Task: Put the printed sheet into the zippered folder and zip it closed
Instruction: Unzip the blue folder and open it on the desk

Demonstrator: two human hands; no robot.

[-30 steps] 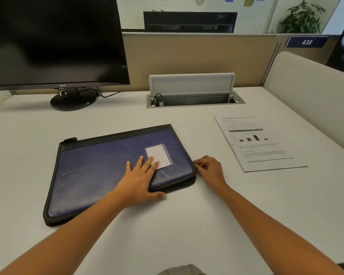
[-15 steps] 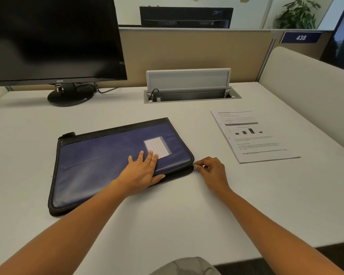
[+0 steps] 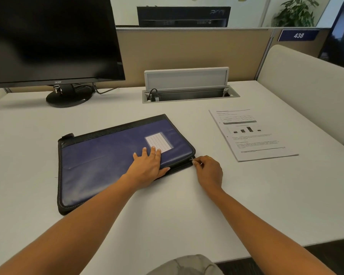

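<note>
A blue zippered folder with black edging and a white label pocket lies flat on the white desk, left of centre. My left hand rests flat on its near right part, fingers spread, pressing down. My right hand is at the folder's near right corner, thumb and forefinger pinched on the small metal zipper pull. The printed sheet, with a table, a bar chart and text, lies flat on the desk to the right of the folder, apart from both hands.
A black monitor on a round stand is at the back left. An open cable hatch with a raised lid sits at the back centre. A beige partition runs behind, a padded divider along the right.
The view has shifted slightly. My right hand has settled at the folder's corner and pinches the zipper pull. My left hand stays pressed on the folder; the sheet has not moved.
</note>
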